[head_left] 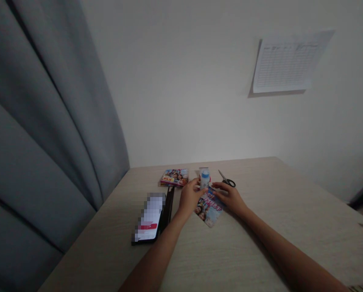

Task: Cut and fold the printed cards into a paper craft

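A small white bottle with blue markings (205, 178) stands upright near the far side of the table. My left hand (190, 196) is closed round its lower left side, with the thumb in front. Just in front of the bottle lies a printed card (210, 209) with a picture of people and red and blue lettering. My right hand (230, 198) rests over the card's upper right edge, its fingers bent and apart. Behind that hand are scissors (228, 181) with black handles, blades pointing away to the left.
A stack of similar printed cards (175, 177) lies behind my left hand. A phone in an open dark case (148, 219) lies left of my forearm. The pale wooden table (291, 211) meets a white wall with a paper sheet (286, 67). Grey curtain (62, 101) hangs left.
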{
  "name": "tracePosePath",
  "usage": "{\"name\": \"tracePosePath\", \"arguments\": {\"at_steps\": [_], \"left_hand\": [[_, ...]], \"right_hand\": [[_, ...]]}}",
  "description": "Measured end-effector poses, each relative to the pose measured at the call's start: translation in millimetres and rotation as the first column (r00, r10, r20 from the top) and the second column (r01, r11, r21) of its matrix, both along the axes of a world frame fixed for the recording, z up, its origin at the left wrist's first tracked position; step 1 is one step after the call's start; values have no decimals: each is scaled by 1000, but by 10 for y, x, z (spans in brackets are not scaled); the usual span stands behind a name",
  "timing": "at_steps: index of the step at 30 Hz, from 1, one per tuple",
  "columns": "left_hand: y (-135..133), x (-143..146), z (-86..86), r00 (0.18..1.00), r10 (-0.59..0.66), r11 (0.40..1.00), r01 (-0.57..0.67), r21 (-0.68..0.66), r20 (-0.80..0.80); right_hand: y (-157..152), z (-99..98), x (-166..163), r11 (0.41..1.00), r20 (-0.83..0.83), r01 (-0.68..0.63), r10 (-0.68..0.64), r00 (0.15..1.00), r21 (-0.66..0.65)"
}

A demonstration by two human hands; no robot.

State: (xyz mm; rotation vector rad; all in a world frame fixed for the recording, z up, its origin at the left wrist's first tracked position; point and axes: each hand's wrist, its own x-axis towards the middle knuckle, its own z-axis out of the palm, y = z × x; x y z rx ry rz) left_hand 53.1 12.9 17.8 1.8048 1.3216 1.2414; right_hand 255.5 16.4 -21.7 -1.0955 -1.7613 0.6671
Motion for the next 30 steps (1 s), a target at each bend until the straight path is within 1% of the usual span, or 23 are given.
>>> {"name": "tracePosePath", "arguments": {"at_steps": [3,5,10,13,17,20,22,25,28,30], "left_hand": [[-62,62,-2,996,-24,998,29,-51,91],[-94,89,14,989,-61,995,71,-72,134],[-136,105,16,991,-50,997,58,-60,121],[-140,113,-8,987,-76,995,85,-57,142],[-127,97,-6,979,-124,989,136,-63,162],[-90,30,0,966,-150,982,171,-85,210],[-65,-35,3,958,-169,981,187,-58,230],[-62,-130,44,967,-182,983,179,34,179],[-107,-193,142,983,-180,975,172,141,48],[-142,-217,210,982,-179,969,187,161,-62]], "right_hand": [[-15,33,-5,1000,-24,-10,10,1000,1],[-33,67,-7,999,-16,-32,32,999,7],[-78,120,-38,996,15,-85,84,996,18],[-104,131,-80,992,28,-123,123,992,15],[-128,161,-106,994,11,-106,106,994,23],[-129,191,-70,995,23,-88,87,996,42],[-119,192,-27,996,41,-75,73,997,56],[-89,156,38,994,62,-56,50,997,95],[-60,118,79,988,86,-60,49,995,141],[-55,122,91,984,119,-85,66,991,157]]}}
